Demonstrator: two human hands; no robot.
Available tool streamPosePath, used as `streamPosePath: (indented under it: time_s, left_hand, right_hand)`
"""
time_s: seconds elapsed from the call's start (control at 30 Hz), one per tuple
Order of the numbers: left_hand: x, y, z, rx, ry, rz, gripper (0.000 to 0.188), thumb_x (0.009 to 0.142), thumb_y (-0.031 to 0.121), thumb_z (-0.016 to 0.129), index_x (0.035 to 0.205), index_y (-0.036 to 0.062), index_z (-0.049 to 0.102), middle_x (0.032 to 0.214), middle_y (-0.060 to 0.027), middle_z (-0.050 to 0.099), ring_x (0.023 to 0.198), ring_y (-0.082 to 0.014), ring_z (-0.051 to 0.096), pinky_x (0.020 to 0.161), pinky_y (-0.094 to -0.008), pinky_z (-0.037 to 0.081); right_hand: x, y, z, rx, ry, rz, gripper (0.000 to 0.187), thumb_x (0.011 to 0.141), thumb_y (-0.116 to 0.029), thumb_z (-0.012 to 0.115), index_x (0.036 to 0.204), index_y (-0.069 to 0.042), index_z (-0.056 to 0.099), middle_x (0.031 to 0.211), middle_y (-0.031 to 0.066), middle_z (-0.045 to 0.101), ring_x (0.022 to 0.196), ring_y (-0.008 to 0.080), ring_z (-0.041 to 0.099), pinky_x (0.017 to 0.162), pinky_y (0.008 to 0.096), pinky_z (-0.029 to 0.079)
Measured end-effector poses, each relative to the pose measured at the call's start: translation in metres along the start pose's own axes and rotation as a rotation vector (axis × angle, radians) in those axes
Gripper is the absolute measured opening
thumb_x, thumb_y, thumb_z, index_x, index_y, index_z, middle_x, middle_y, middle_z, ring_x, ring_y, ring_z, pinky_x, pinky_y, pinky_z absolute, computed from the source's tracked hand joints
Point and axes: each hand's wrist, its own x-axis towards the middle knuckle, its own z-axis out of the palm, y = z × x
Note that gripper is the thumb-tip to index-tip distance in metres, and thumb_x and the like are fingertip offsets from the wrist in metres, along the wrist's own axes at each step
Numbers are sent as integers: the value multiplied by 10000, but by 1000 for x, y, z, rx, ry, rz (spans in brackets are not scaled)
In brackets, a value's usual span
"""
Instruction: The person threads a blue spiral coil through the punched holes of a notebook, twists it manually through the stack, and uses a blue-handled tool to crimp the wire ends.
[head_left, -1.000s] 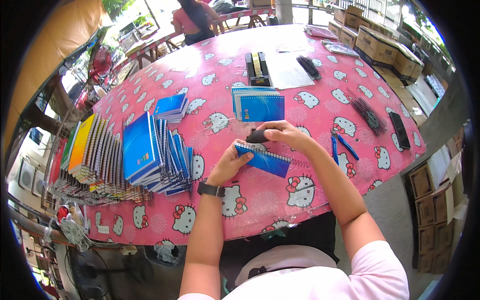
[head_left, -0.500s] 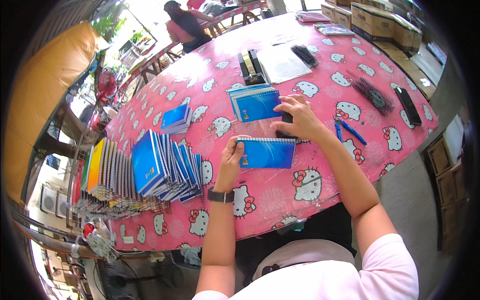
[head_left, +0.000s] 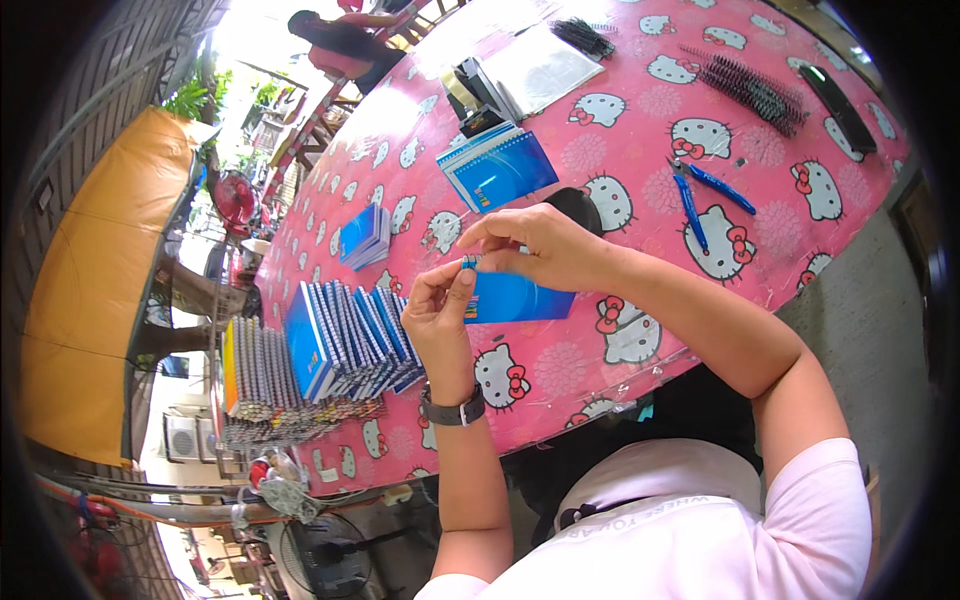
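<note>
A small blue spiral notebook [head_left: 520, 299] is held above the pink patterned tablecloth. My left hand [head_left: 440, 312] grips its left edge, thumb on the front cover. Along the top edge, my right hand [head_left: 545, 243] bends over the wire binding, thumb and fingers closed at its left corner. That hand covers most of the binding. Just beyond my right wrist lies a dark rounded object [head_left: 578, 208], partly hidden. A stack of blue notebooks [head_left: 510, 172], with pages or wire showing at the edge, rests farther up the table.
To the left stand rows of spiral notebooks [head_left: 345, 340], with a smaller blue stack [head_left: 364, 237] behind. Blue-handled pliers [head_left: 712, 190], black wire coils [head_left: 755, 92] and a black phone [head_left: 838, 108] lie right. A tape dispenser [head_left: 474, 97] stands at the back. A person [head_left: 345, 50] sits beyond.
My right hand has come from beside the far notebook stack to the top-left corner of the held notebook. My left hand still holds its left edge. The view has shifted and tilted.
</note>
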Motion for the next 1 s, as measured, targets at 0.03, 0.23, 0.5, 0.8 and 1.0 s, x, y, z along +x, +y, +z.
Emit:
streamPosePath:
  time_s: [0.03,0.23,0.5,0.8,1.0]
  left_hand:
    - [0,1,1,12,0,-2,143,820,82,686,932,11,632,821,-21,636,702,-56,557,605,-189,432]
    - [4,8,7,124,-27,33,144,839,110,667,939,13,630,822,-8,620,706,-49,530,621,-186,406]
    - [3,-1,11,230,-13,110,164,846,148,670,940,21,627,834,-2,614,697,-41,506,597,-182,388]
    - [2,-7,16,166,9,40,166,848,182,666,862,36,589,723,-8,576,681,-77,510,617,-250,427]
    - [4,60,-34,673,251,285,283,956,325,492,927,47,541,787,-35,506,727,-119,477,658,-278,407]
  right_hand:
    - [0,-3,0,9,1,-11,186,806,-98,663,957,-3,611,812,80,625,749,168,595,663,290,477]
    - [0,4,1,82,92,-90,199,821,-102,657,983,-4,596,812,77,625,748,153,594,660,284,474]
    - [-4,1,3,84,116,11,260,787,-166,714,924,-6,562,770,67,577,712,129,544,637,273,453]
    - [-3,9,6,-27,101,-99,217,892,-213,568,918,1,577,834,121,582,793,253,562,721,340,453]
    - [2,7,-9,-64,208,-12,407,916,-338,543,1154,-11,501,1015,144,572,952,241,527,806,343,446]
